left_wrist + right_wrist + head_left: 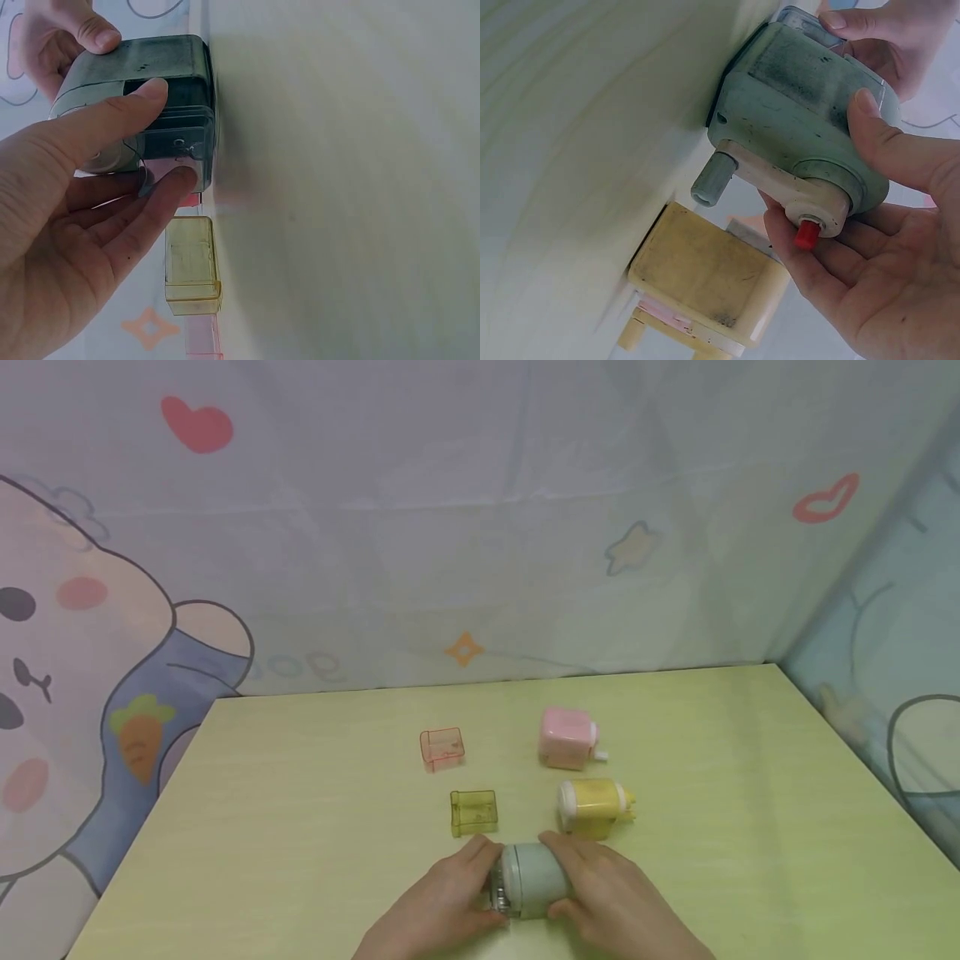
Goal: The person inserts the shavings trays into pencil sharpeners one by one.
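Note:
A pale green crank pencil sharpener (542,881) lies on its side near the front of the table, between both hands. My left hand (457,893) pinches its clear shavings drawer (178,142), thumb on one side and fingertips on the other. On the opposite end, my right hand (607,893) grips the green body with the thumb across one face and fingers beneath. The crank handle (772,176), tipped with a red knob, points out near the right palm in the right wrist view. How far the drawer sits inside the body is hidden by the fingers.
Just behind the right hand lies a yellow sharpener (592,802), with a pink sharpener (566,739) farther back. A transparent yellow drawer (474,812) and a transparent red drawer (442,747) rest to their left. A printed cloth (480,527) hangs along the table's back edge.

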A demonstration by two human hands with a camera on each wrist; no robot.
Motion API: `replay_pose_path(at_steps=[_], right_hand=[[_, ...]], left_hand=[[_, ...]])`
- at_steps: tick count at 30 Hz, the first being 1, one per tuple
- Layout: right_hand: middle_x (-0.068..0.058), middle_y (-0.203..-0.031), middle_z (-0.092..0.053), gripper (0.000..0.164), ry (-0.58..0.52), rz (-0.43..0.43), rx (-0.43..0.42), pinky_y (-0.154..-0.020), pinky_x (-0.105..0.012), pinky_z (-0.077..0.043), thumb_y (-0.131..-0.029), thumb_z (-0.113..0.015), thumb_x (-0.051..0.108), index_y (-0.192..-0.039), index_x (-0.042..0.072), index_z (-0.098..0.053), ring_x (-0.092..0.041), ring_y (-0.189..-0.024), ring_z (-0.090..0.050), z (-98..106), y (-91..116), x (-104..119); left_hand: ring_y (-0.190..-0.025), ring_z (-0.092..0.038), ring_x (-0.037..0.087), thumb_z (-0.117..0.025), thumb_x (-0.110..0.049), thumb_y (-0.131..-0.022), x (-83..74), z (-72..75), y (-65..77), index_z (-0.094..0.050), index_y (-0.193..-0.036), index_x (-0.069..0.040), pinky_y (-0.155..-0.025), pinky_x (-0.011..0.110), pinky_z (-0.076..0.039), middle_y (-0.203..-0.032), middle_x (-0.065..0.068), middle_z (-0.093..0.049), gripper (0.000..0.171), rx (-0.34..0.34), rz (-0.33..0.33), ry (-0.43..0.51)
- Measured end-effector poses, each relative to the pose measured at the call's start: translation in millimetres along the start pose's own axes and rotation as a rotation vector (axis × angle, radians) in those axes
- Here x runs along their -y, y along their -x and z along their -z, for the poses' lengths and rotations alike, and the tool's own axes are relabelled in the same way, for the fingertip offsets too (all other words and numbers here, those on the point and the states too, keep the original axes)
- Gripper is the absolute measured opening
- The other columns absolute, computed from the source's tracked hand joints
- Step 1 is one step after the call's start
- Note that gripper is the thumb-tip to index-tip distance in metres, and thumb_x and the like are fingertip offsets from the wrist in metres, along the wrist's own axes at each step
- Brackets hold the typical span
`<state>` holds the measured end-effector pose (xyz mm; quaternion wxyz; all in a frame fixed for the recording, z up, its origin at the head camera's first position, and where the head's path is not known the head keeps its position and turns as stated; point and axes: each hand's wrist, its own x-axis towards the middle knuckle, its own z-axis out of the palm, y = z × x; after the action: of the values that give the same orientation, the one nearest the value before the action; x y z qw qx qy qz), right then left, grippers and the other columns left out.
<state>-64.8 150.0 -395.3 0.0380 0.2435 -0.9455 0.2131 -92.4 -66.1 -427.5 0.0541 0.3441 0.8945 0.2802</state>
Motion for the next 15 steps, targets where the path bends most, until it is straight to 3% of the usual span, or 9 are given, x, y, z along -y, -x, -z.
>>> replay_pose_path(at_steps=[15], right_hand=[[-0.013, -0.118, -0.058, 0.067, -0.032, -0.028, 0.023, -0.085, -0.049, -0.047, -0.066, -0.075, 0.021, -0.124, 0.002, -0.047, -0.024, -0.102, -0.051, 1.1, -0.2, 0.5]], left_hand=[[-0.083, -0.048, 0.002, -0.075, -0.029, -0.071, -1.0, -2.1, -3.4, -0.045, -0.117, -0.013, -0.071, 0.019, -0.049, -0.104, -0.006, -0.051, 0.058, -0.012, -0.011, 0.052]])
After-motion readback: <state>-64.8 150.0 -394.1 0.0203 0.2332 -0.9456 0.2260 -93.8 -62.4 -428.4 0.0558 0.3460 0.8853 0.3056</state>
